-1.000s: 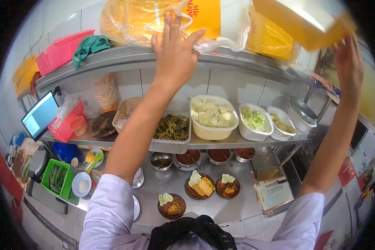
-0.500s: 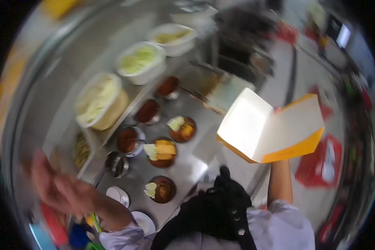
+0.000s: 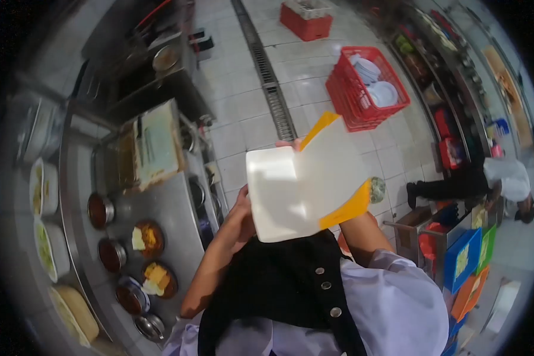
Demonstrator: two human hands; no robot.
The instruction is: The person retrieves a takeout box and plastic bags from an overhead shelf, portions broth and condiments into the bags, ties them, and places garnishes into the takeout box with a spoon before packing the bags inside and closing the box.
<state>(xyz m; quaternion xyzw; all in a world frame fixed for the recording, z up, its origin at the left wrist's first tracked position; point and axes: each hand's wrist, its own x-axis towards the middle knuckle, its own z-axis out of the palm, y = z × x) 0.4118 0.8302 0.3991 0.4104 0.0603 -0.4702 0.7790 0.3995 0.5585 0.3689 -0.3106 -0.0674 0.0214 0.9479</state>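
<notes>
An opened cardboard takeaway box (image 3: 273, 193), white inside with yellow outer flaps, is held up in front of my apron. My left hand (image 3: 238, 218) is at the box's left side, its fingers partly hidden behind the wall. My right hand (image 3: 288, 143) supports the box from below; only fingertips show past the far edge, and the rest is covered. The box looks bare inside. On the steel counter (image 3: 178, 225) to the left sit round brown dishes with yellow and pale food (image 3: 150, 238), beside metal bowls of dark red sauce (image 3: 111, 254).
White tubs of shredded food (image 3: 44, 249) line the far left shelf. A cutting board (image 3: 157, 145) lies at the counter's far end. Red crates (image 3: 368, 89) with plates stand on the tiled floor by a drain grate (image 3: 270, 89). A person (image 3: 504, 181) is at the right near coloured bins (image 3: 463, 258).
My view has swung right. My left hand has come from over the counter's left side to the box. The box, still in my right hand, is now in front of my chest.
</notes>
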